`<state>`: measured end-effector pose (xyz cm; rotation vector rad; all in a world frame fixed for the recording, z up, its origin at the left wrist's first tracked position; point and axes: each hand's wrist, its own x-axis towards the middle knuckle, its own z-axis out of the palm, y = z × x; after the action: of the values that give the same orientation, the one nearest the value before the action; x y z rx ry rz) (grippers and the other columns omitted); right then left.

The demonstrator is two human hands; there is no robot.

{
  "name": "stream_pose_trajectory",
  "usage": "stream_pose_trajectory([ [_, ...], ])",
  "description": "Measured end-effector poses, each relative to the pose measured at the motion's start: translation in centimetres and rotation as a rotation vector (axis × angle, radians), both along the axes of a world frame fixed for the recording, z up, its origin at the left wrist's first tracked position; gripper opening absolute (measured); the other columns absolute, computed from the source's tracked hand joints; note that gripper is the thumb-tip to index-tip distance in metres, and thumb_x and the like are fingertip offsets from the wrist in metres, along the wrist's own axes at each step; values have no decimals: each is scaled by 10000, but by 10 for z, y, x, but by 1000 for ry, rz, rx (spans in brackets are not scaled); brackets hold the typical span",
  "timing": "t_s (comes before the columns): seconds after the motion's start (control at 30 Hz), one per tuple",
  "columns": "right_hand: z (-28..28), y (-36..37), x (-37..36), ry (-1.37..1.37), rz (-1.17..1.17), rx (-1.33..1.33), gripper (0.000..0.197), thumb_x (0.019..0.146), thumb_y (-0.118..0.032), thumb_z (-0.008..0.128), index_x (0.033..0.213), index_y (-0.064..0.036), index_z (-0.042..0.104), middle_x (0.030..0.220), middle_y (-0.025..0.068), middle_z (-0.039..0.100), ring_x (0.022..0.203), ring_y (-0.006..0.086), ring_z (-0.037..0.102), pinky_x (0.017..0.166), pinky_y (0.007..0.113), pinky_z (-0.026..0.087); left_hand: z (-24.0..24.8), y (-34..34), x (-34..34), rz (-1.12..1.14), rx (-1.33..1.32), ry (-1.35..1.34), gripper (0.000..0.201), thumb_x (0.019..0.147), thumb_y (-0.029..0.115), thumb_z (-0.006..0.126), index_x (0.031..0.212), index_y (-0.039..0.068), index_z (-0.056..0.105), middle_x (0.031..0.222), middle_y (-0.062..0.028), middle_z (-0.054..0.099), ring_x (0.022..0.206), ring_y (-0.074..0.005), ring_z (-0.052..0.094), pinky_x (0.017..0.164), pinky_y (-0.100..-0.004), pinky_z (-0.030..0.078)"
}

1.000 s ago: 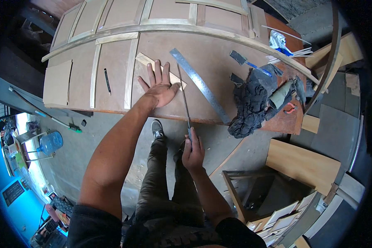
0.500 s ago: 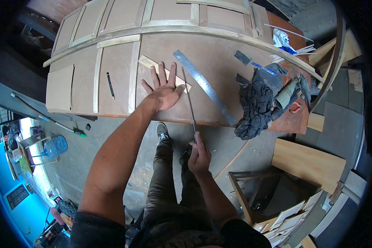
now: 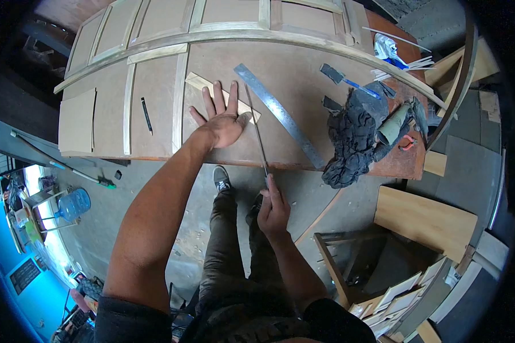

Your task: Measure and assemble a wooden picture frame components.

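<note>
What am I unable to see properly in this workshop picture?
All in the head view:
Wood strip: middle covered by the left hand.
Thin tool: handle mostly wrapped by the right hand; any teeth too fine to tell.
Panelled frame: far side cut off by the top edge.

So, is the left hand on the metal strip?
No, the left hand rests on the wood piece, and the metal strip lies apart to its right.

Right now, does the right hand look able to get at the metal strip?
Probably not without letting go: the right hand holds a thin-bladed tool, though the metal strip lies right of it, its middle uncovered.
</note>
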<state>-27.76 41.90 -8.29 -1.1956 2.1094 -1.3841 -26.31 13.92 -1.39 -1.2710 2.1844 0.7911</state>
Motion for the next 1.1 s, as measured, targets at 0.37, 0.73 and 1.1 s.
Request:
stream_pose_trajectory([
  [0.37, -9, -5, -1, 69, -14, -21, 430, 1035, -11, 502, 1454, 78, 539, 1025, 237, 724, 858, 350, 737, 762, 401, 597, 1, 1, -2, 6, -2, 12, 855, 1065, 546, 383, 1680, 275, -146, 1730, -151, -261, 1578, -430, -251, 1186, -759, -97],
  [0.73, -6, -23, -2, 49, -45, -73, 421, 1038, -9, 505, 1449, 74, 547, 1115, 269, 717, 864, 355, 741, 776, 408, 600, -2, 1, -2, 3, -8, 12, 843, 1066, 532, 383, 1683, 278, -133, 1731, -149, -258, 1581, -433, -242, 1187, -765, -84],
  [1.1, -5, -26, -14, 29, 14, -30, 425, 1045, -20, 490, 1458, 64, 547, 1119, 276, 721, 850, 336, 741, 765, 407, 603, 1, 0, 0, 11, 10, 22, 838, 1071, 526, 380, 1682, 278, -138, 1728, -158, -262, 1574, -433, -260, 1182, -770, -85],
])
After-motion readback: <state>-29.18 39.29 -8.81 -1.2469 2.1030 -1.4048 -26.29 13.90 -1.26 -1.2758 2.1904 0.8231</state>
